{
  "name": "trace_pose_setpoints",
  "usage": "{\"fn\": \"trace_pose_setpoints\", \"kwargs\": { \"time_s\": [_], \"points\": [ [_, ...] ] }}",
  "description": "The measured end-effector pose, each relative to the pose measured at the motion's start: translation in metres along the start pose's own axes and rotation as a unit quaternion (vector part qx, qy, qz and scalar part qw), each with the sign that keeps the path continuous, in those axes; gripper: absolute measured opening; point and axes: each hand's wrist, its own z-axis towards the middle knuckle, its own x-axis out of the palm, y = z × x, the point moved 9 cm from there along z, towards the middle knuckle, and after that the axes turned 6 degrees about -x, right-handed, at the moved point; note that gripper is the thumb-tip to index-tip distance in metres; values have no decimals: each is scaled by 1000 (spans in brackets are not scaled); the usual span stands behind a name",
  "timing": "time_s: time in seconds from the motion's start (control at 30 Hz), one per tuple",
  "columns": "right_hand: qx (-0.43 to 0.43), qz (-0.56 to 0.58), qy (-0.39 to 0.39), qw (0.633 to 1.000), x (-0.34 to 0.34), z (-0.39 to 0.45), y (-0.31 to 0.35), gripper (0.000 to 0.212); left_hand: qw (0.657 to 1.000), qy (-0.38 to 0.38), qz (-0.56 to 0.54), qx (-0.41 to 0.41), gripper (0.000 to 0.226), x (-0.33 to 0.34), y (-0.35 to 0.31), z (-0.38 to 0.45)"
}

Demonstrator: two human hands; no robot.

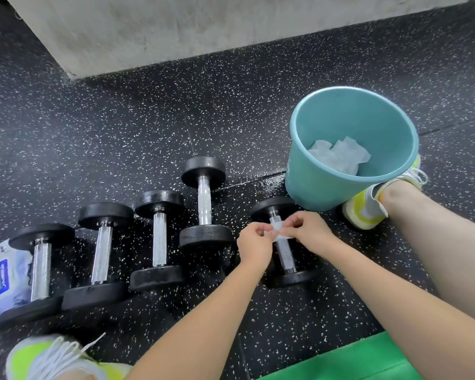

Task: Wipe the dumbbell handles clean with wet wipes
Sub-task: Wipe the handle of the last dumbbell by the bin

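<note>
A black speckled rubber floor [231, 111] fills most of the view, bounded at the top by the edge of a grey concrete block [154, 31]; between that edge and the things below lies a wide band of bare floor. A green mat [348, 360] cuts in at the bottom right.

One teal bucket [313, 185] stands at right, tipped toward the camera, with crumpled white used wipes [340, 157] in its bottom. Its base is just beside the far head of the nearest dumbbell.

There are five dumbbells. Four dumbbells [159, 237] lie in a row at left, handles roughly parallel, heads nearly touching their neighbours, leaving little room between them. The fifth dumbbell [285, 253] lies apart to the right, with open floor between it and the row.

One wet wipe pack [0, 281] lies at the left edge, partly under the leftmost dumbbell and cut off by the frame. Two shoes show: the right shoe [368, 212] beside the bucket, the left shoe [44, 357] at the bottom.

Over the fifth dumbbell's handle, the left hand [254, 242] and right hand [309, 229] each pinch one small white wet wipe [279, 231] with curled fingers, holding it between them.
</note>
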Motion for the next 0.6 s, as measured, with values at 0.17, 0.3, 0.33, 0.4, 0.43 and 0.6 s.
{"fn": "trace_pose_setpoints", "kwargs": {
  "time_s": [0.17,0.3,0.33,0.4,0.43,0.6],
  "points": [
    [2,28,-58,998,-3,6,3,14,1000,-19,-21,-7,5,2,-4,8],
    [11,83,-105,991,-1,9,0,8,999,-34,-37,-14,7,3,-6,16],
    [16,97,-117,988,-1,9,0,7,998,-35,-40,-16,6,4,-7,17],
    [22,109,-131,985,-3,8,0,7,998,-34,-48,-17,6,5,-6,19],
    [26,114,-131,984,-3,9,-1,7,998,-34,-50,-17,7,6,-6,20],
    [53,134,-87,986,-1,12,-9,13,997,-32,-74,-22,7,6,2,16]
  ]
}}
